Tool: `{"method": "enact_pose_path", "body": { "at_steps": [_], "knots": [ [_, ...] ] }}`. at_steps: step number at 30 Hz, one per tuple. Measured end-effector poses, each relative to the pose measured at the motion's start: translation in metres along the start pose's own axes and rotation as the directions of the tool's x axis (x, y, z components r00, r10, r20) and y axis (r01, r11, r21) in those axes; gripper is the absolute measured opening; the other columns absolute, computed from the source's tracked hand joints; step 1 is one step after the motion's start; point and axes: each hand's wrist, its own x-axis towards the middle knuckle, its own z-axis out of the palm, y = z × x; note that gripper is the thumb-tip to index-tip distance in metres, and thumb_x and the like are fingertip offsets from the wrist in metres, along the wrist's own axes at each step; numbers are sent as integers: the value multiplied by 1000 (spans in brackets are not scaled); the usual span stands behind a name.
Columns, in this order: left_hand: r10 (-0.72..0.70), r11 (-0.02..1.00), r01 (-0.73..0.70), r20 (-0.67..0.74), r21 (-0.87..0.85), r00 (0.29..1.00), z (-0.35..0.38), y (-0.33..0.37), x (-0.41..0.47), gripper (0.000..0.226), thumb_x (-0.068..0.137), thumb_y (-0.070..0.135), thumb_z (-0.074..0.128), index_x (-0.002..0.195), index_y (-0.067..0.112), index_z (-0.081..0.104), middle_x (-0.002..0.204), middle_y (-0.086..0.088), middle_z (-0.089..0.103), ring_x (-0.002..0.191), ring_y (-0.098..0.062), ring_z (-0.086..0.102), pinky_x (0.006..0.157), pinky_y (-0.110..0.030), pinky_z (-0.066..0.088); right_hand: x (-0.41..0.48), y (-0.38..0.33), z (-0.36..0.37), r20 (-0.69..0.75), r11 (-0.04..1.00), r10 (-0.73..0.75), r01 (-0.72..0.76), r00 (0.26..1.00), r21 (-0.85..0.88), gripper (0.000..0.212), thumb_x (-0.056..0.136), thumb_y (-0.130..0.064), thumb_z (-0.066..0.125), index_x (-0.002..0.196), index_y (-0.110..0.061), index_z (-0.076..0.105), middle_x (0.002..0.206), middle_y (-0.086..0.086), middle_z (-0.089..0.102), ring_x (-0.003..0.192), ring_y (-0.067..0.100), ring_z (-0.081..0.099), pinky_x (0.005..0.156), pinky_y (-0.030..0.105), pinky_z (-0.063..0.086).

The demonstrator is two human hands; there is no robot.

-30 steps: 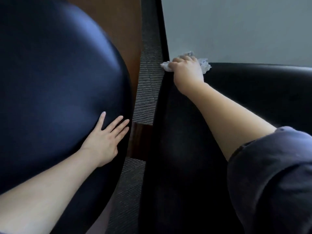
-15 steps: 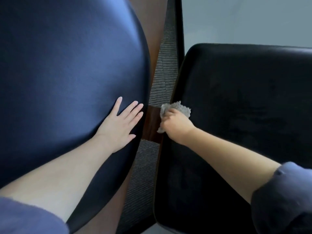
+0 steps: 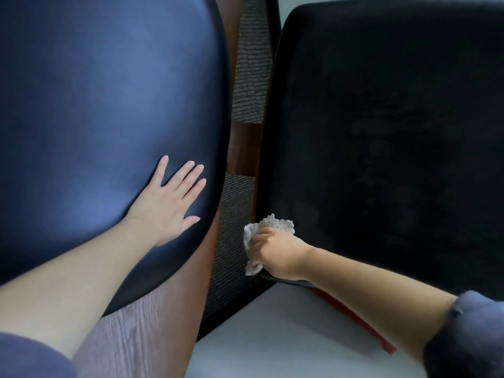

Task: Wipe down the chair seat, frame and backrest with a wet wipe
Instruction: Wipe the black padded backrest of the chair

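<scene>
A dark blue padded backrest (image 3: 103, 126) fills the left of the head view, and a black seat cushion (image 3: 387, 137) fills the right. My left hand (image 3: 169, 203) lies flat with spread fingers on the backrest's lower right part. My right hand (image 3: 275, 252) grips a crumpled white wet wipe (image 3: 268, 227) and presses it on the seat's near left corner, at the edge. The brown wooden frame (image 3: 244, 148) shows in the gap between the two cushions.
Grey ribbed carpet (image 3: 252, 64) is visible through the gap and under the seat's left edge. A pale floor (image 3: 272, 336) lies at the bottom, beside a wood-grain panel (image 3: 141, 334). A red-brown bar (image 3: 354, 317) runs under my right forearm.
My right hand has slid the wipe along the seat's left edge, from the far corner to the near corner. My left hand has stayed flat on the backrest.
</scene>
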Motion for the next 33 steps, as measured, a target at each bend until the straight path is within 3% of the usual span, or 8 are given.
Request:
{"method": "enact_pose_path", "body": {
  "at_steps": [4,6,10,14,17,21,27,33],
  "knots": [
    [26,1000,-26,50,-3,998,0,2,-16,78,97,62,5,150,11,-21,156,-17,-29,146,-31,-25,112,-66,-11,-45,-8,-5,18,988,-141,142,990,-59,38,75,1,60,106,-18,72,120,-4,66,123,20,51,114,35,28],
    [17,1000,-18,89,3,996,-4,3,-16,78,97,62,5,151,12,-20,156,-16,-30,146,-31,-25,113,-65,-10,-57,-3,-16,36,986,-128,131,991,-104,44,81,1,59,121,-18,66,137,-2,57,135,20,42,116,36,15],
    [11,1000,-9,155,-12,988,-13,8,-10,78,98,61,10,150,12,-20,156,-16,-29,146,-31,-24,112,-66,-11,-47,36,-58,7,981,92,-90,996,-172,57,91,-1,50,144,-19,42,155,-1,29,147,19,15,121,36,1],
    [24,996,-11,144,-93,989,-19,10,5,80,99,60,16,151,10,-19,156,-18,-28,146,-32,-24,112,-64,-12,-42,78,-110,-155,933,217,-251,964,-257,63,90,0,50,147,-21,35,157,-5,23,148,16,9,116,29,-10],
    [62,955,-22,126,-296,990,-35,14,23,81,99,58,22,151,12,-20,158,-14,-26,147,-26,-21,114,-62,-11,-37,95,-140,-239,888,261,-330,935,-320,62,90,0,48,148,-19,34,158,-3,21,148,17,7,117,33,-9],
    [102,755,-78,-1,-652,995,-63,35,60,85,97,57,35,152,18,-18,159,-2,-26,147,-15,-22,120,-52,-6,-36,120,-185,-401,805,334,-480,853,-349,58,93,-1,42,148,-17,33,159,0,19,149,20,6,119,36,-6],
    [112,630,-231,-207,-742,972,-132,62,111,86,97,53,42,154,24,-16,158,1,-29,146,-14,-23,121,-47,-5,-80,152,-244,-674,688,341,-663,655,-296,63,88,6,44,148,-13,34,159,3,19,149,22,7,119,38,-6],
    [144,635,-171,-102,-753,984,-159,73,131,91,95,53,47,152,25,-18,157,-7,-31,148,-19,-19,121,-53,1,-125,149,-214,-627,762,300,-576,718,-295,57,85,9,46,140,-8,47,153,7,33,146,28,21,119,40,4]
  ]
}}
